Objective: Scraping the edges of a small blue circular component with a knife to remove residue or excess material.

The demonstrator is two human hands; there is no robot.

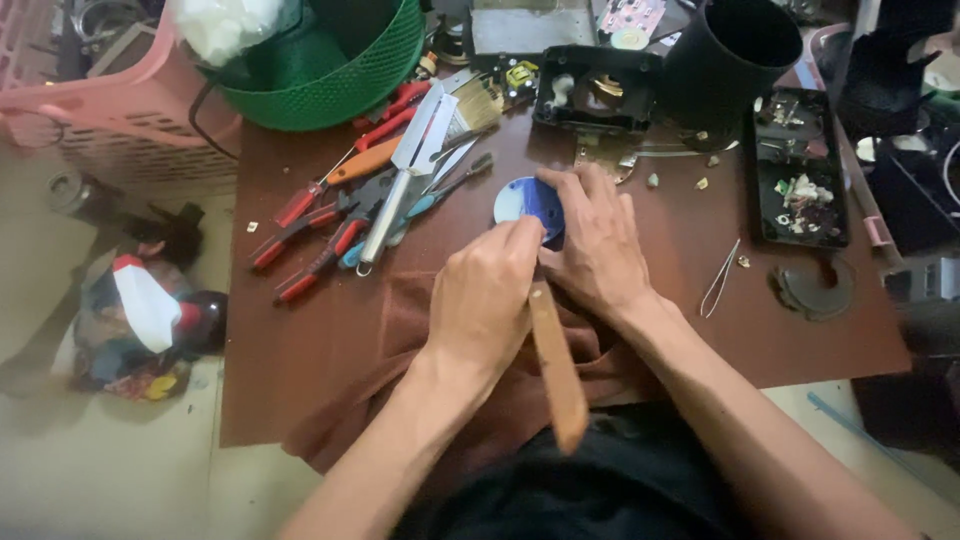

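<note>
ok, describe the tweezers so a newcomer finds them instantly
Start at the brown table and go to the right hand. Just beyond its wrist lie the tweezers: thin, bare silver, alone, unlike the red-handled pliers piled on the far side.

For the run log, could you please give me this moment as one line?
left hand: grips wooden-handled tool | right hand: holds blue disc | surface: brown table | nearby: pliers, tweezers
</note>
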